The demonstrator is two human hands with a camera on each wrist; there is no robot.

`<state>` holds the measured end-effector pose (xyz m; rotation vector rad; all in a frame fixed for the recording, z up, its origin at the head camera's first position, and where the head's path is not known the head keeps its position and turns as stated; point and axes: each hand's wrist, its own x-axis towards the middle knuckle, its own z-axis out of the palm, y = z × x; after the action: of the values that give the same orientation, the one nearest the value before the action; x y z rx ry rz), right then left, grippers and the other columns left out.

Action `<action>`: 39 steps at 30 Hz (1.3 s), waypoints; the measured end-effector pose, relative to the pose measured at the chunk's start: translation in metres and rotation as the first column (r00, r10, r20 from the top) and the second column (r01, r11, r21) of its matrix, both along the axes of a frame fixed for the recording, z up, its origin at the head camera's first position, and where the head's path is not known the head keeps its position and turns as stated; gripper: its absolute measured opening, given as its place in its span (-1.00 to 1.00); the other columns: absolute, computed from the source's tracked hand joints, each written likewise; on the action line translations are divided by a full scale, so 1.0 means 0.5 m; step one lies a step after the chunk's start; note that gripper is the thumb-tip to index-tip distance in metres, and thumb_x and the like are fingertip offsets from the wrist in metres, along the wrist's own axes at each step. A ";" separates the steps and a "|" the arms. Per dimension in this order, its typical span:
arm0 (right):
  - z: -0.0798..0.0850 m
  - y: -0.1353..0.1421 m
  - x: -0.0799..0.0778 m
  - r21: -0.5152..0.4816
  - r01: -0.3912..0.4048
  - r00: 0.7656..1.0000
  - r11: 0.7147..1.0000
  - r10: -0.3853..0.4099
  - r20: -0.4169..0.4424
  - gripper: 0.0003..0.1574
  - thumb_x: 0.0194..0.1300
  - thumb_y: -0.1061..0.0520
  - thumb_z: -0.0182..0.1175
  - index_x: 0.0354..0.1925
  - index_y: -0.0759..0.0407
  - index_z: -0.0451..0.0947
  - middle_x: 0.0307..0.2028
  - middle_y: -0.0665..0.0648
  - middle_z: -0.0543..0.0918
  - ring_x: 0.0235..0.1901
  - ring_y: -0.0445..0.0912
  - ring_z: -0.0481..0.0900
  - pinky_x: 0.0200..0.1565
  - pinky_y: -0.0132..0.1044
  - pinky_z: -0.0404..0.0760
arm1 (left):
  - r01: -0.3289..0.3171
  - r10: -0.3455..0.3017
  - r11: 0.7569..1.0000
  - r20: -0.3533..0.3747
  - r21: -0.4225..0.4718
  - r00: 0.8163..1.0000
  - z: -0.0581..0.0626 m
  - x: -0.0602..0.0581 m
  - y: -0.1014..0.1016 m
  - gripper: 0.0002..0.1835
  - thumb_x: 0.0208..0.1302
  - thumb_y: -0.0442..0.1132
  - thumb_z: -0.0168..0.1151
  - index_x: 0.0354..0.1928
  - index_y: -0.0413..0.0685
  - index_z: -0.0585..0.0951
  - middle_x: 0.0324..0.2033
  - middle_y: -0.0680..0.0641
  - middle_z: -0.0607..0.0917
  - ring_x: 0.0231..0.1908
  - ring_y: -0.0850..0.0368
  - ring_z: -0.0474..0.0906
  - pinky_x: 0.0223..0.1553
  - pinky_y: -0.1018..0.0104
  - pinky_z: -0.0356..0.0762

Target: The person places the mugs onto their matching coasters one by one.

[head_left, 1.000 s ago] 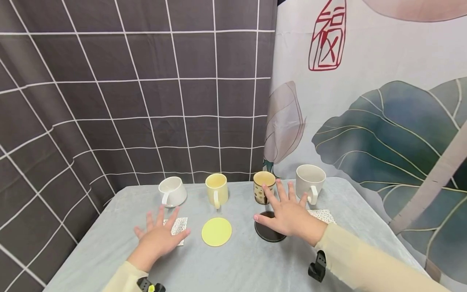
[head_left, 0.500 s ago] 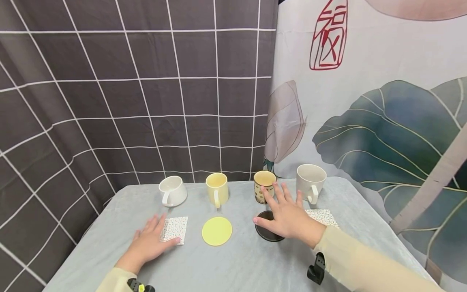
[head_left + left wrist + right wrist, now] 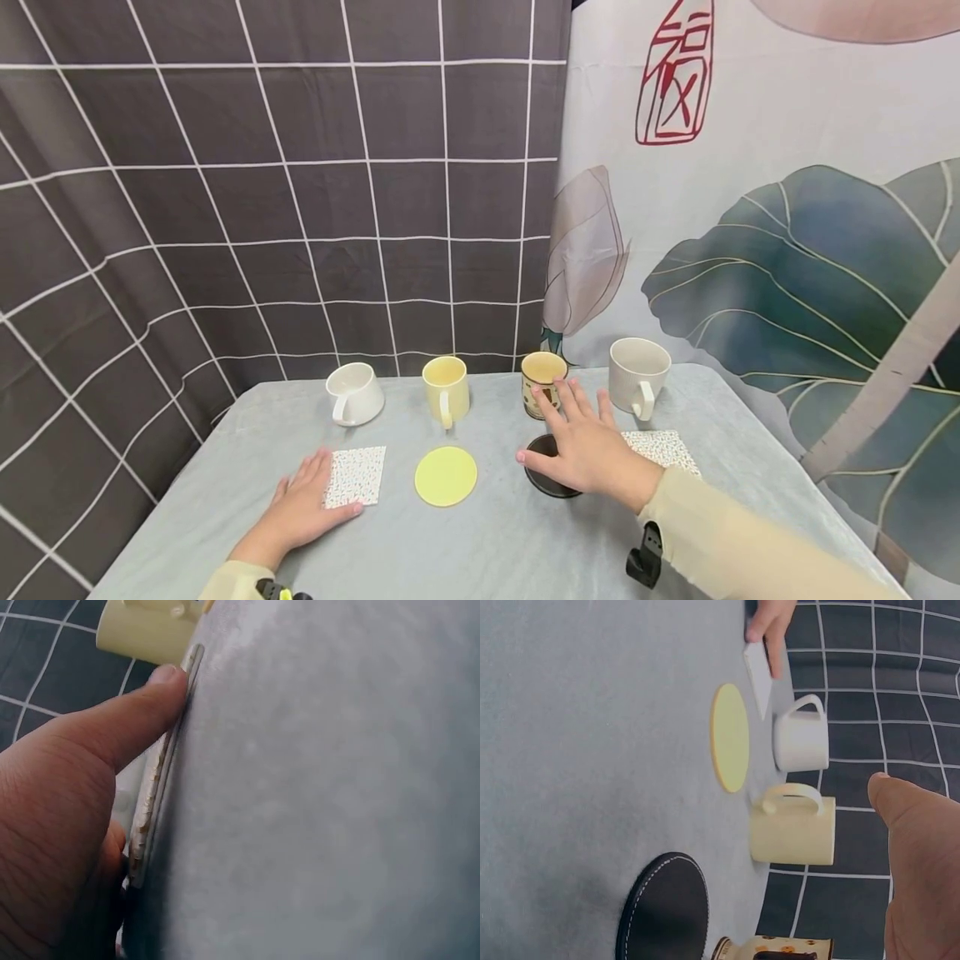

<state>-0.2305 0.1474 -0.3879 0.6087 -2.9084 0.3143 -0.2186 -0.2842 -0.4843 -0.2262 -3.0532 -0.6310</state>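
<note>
My left hand (image 3: 292, 508) lies at the left side of a white speckled square coaster (image 3: 356, 477), fingers along its edge. In the left wrist view the thumb touches the rim of that coaster (image 3: 155, 787); the other fingers are mostly hidden. Fingers spread, my right hand (image 3: 592, 454) hovers over a black round coaster (image 3: 542, 454) with white stitching (image 3: 696, 864). Its fingertips overlap a patterned tan mug (image 3: 542, 371) in the head view. Beyond the wrist, a second speckled square coaster (image 3: 663, 450) is partly covered.
At the table's back stand a white cup (image 3: 358, 396), a yellow mug (image 3: 446, 387) and a ribbed grey-white mug (image 3: 637, 371). A yellow round coaster (image 3: 446, 477) lies between the hands. Dark checked cloth (image 3: 300, 200) and a printed curtain (image 3: 750, 250) hang behind.
My left hand has moved left and lowered from over the speckled coaster to its left edge, its fingers drawing together. The right hand has shifted only slightly left.
</note>
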 end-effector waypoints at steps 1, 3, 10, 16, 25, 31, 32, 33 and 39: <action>-0.001 -0.001 0.000 -0.005 -0.008 1.000 1.000 0.008 -0.002 0.19 0.29 -0.53 0.09 0.57 0.15 0.11 0.51 0.47 0.09 0.53 0.36 -0.07 0.40 0.46 -0.16 | -0.005 0.005 1.000 0.005 0.005 1.000 -0.005 -0.001 -0.002 0.27 0.11 0.39 0.31 0.45 -0.58 0.10 0.46 -0.53 0.09 0.45 -0.54 -0.03 0.30 -0.59 -0.19; -0.004 -0.003 -0.001 -0.001 -0.015 1.000 1.000 0.015 -0.005 0.20 0.29 -0.53 0.09 0.57 0.17 0.10 0.51 0.47 0.10 0.53 0.35 -0.07 0.43 0.41 -0.10 | -0.015 0.015 1.000 0.021 0.018 1.000 -0.012 -0.003 -0.004 0.29 0.10 0.41 0.31 0.46 -0.57 0.07 0.48 -0.53 0.06 0.46 -0.54 -0.08 0.31 -0.59 -0.25; -0.016 -0.036 -0.007 0.001 -0.043 0.999 0.999 0.043 0.009 0.23 0.30 -0.54 0.06 0.56 0.24 0.09 0.53 0.41 0.09 0.54 0.29 -0.06 0.48 0.25 -0.01 | -0.010 0.007 0.998 0.044 0.057 0.999 -0.028 -0.007 -0.015 0.27 0.14 0.37 0.30 0.49 -0.54 0.02 0.49 -0.51 -0.01 0.48 -0.53 -0.17 0.32 -0.57 -0.36; -0.036 -0.093 -0.002 -0.001 -0.098 0.995 0.995 0.098 0.018 0.18 0.34 -0.52 0.02 0.56 0.24 0.10 0.54 0.36 0.08 0.54 0.28 -0.05 0.49 0.23 -0.01 | 0.000 -0.002 0.995 0.027 0.097 1.000 -0.036 0.003 -0.025 0.22 0.18 0.31 0.31 0.49 -0.53 0.03 0.49 -0.51 0.00 0.48 -0.52 -0.17 0.32 -0.54 -0.39; -0.073 -0.195 0.013 0.000 -0.142 0.989 0.990 0.142 0.038 0.11 0.40 -0.48 -0.03 0.57 0.19 0.08 0.56 0.29 0.09 0.55 0.20 -0.01 0.48 0.15 0.09 | -0.028 0.023 0.998 0.083 0.060 0.996 -0.031 0.003 -0.022 0.26 0.18 0.32 0.30 0.50 -0.54 -0.06 0.51 -0.49 -0.09 0.50 -0.48 -0.27 0.36 -0.50 -0.40; -0.100 -0.263 0.019 0.010 -0.177 0.984 0.984 0.177 0.004 0.09 0.39 -0.43 0.02 0.57 0.21 0.09 0.54 0.29 0.15 0.53 0.17 0.09 0.46 0.09 0.19 | -0.020 0.018 0.998 0.035 0.063 0.999 -0.028 0.002 -0.023 0.23 0.17 0.31 0.32 0.49 -0.53 0.02 0.49 -0.52 -0.03 0.49 -0.51 -0.21 0.34 -0.52 -0.34; -0.105 -0.273 0.019 0.013 -0.181 0.983 0.983 0.181 -0.004 0.09 0.39 -0.43 0.03 0.56 0.22 0.10 0.53 0.29 0.17 0.52 0.17 0.11 0.46 0.08 0.20 | -0.018 0.017 0.998 0.029 0.065 0.999 -0.027 0.003 -0.023 0.22 0.17 0.31 0.32 0.49 -0.53 0.03 0.49 -0.53 -0.02 0.48 -0.52 -0.20 0.34 -0.53 -0.34; -0.108 -0.281 0.019 0.011 -0.185 0.983 0.983 0.185 -0.006 0.08 0.39 -0.43 0.04 0.56 0.22 0.11 0.52 0.29 0.19 0.51 0.17 0.13 0.45 0.08 0.22 | -0.018 0.017 0.998 0.025 0.065 1.000 -0.026 0.002 -0.022 0.22 0.17 0.31 0.32 0.49 -0.53 0.03 0.49 -0.53 -0.02 0.48 -0.52 -0.19 0.34 -0.53 -0.33; -0.134 -0.323 0.018 0.000 -0.196 0.980 0.981 0.196 0.020 0.04 0.39 -0.40 0.06 0.53 0.23 0.17 0.51 0.26 0.22 0.51 0.14 0.15 0.46 0.02 0.22 | -0.020 0.017 0.998 0.038 0.063 0.999 -0.022 -0.002 -0.018 0.22 0.17 0.31 0.31 0.49 -0.53 0.04 0.49 -0.53 -0.01 0.48 -0.52 -0.17 0.35 -0.52 -0.33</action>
<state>-0.2214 -0.0140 -0.4551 0.9008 -2.8716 0.3421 -0.2194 -0.2934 -0.4951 -0.1872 -3.0605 -0.7384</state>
